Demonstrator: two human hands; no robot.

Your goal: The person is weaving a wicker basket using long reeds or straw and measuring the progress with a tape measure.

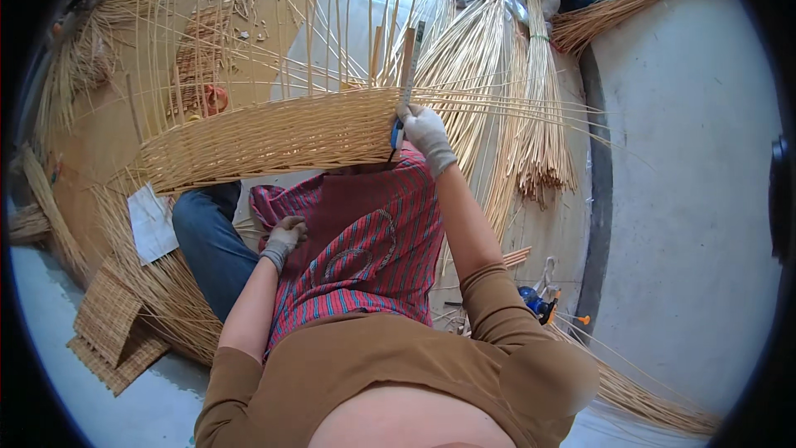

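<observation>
My right hand (425,131), in a pale work glove, grips a tape measure (396,134) with a blue case at the right end of a woven wicker panel (278,139). The tape's blade (414,66) stands out upward beside a flat wooden stick (407,51). Long upright canes (309,25) rise from the panel's far edge, and loose ends stick out to its right. My left hand (286,236), also gloved, lies on the striped apron (365,232) over my lap, apart from the panel. Its fingers are curled in, with nothing seen in them.
Bundles of peeled canes (477,41) lie beyond the panel to the right, with a brown bundle (638,8) behind. More canes (178,299) and woven mats (112,315) lie at the left, near a white sheet (152,222). A blue tool (537,303) sits by my right elbow.
</observation>
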